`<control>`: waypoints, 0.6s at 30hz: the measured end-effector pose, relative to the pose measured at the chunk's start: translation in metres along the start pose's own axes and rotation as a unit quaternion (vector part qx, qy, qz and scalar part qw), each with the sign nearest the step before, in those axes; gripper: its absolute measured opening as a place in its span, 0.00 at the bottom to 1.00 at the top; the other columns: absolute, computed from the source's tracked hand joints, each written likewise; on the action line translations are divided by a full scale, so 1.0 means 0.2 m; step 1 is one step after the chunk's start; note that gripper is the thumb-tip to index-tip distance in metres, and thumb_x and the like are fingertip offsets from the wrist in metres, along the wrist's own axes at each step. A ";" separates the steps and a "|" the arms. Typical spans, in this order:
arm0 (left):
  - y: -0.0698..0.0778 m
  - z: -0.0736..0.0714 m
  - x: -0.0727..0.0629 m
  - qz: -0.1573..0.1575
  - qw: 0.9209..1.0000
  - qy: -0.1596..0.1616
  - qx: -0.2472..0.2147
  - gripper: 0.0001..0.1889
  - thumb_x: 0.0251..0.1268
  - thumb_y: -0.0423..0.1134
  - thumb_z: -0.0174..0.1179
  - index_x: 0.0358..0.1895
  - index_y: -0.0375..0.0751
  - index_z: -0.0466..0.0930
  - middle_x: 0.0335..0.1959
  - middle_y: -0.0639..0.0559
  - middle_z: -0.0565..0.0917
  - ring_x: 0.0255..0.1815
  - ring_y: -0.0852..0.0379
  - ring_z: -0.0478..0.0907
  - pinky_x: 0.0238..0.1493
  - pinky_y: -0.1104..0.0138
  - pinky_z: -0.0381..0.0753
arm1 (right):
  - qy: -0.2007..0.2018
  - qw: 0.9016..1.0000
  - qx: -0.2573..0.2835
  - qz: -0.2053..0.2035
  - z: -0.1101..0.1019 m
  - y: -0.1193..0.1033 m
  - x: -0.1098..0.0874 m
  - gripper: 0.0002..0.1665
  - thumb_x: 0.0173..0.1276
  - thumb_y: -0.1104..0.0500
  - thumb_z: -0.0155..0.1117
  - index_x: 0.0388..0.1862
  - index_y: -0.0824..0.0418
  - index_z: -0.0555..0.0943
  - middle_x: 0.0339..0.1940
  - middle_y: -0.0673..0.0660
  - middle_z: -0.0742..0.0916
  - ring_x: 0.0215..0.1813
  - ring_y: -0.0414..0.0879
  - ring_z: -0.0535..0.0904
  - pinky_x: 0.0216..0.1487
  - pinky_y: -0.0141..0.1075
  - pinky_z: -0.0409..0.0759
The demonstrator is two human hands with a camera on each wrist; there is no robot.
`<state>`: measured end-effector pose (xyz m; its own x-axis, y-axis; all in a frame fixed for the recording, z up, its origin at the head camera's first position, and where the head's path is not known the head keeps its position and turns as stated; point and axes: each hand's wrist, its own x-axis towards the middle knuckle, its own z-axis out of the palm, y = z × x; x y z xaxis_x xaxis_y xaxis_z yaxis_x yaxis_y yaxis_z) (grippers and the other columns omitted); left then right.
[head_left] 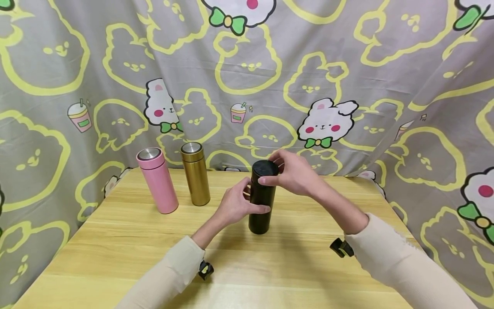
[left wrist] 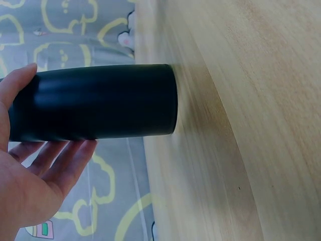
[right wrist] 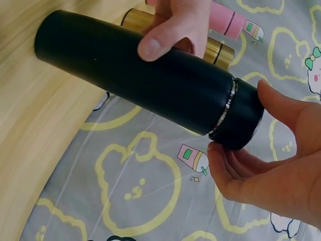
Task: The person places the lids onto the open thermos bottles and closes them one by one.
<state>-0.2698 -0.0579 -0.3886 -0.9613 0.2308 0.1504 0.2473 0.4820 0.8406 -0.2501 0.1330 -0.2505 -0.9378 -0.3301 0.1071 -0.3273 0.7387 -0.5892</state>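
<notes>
A black thermos bottle (head_left: 261,219) stands upright on the wooden table in the head view. My left hand (head_left: 235,201) grips its body, thumb across the front and fingers round the far side; the left wrist view shows this hand (left wrist: 35,186) on the bottle's upper part. At the top, my right hand (head_left: 295,174) holds the black lid (head_left: 264,168) between thumb and fingers. In the right wrist view the right hand (right wrist: 281,155) pinches the lid (right wrist: 243,113), and a thin shiny ring shows between lid and body.
To the left on the table (head_left: 96,257) stand a pink thermos (head_left: 160,186) and a gold thermos (head_left: 197,178), both with silver-topped lids. A grey curtain (head_left: 247,56) with cartoon prints hangs behind the table's far edge. Small black devices sit at both wrists.
</notes>
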 end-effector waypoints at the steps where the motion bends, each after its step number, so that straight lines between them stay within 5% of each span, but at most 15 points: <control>1: 0.00 0.00 0.00 0.001 1.000 0.000 0.000 0.34 0.37 0.61 0.82 0.48 0.58 0.74 0.44 0.57 0.84 0.46 0.57 0.82 0.44 0.60 0.84 | 0.006 1.000 -0.002 0.004 0.01 0.00 0.00 0.38 0.58 0.45 0.78 0.61 0.60 0.76 0.52 0.60 0.86 0.53 0.54 0.83 0.53 0.47 0.79; 11: -0.01 0.00 0.00 0.005 1.000 0.001 -0.002 0.34 0.37 0.62 0.82 0.47 0.58 0.74 0.44 0.58 0.85 0.45 0.58 0.83 0.42 0.61 0.84 | 0.026 1.000 -0.013 0.003 0.02 0.00 -0.01 0.39 0.55 0.42 0.80 0.58 0.59 0.76 0.47 0.59 0.86 0.51 0.55 0.81 0.51 0.47 0.78; 18: 0.00 0.00 0.00 0.001 1.000 0.001 -0.004 0.34 0.37 0.61 0.82 0.48 0.58 0.74 0.44 0.58 0.84 0.46 0.58 0.82 0.43 0.60 0.84 | -0.003 1.000 -0.027 -0.010 -0.02 -0.01 -0.01 0.49 0.58 0.42 0.78 0.73 0.58 0.69 0.65 0.63 0.81 0.66 0.59 0.77 0.62 0.55 0.76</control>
<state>-0.2702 -0.0581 -0.3894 -0.9608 0.2311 0.1531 0.2486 0.4740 0.8447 -0.2489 0.1351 -0.2461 -0.9302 -0.3492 0.1130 -0.3522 0.7629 -0.5422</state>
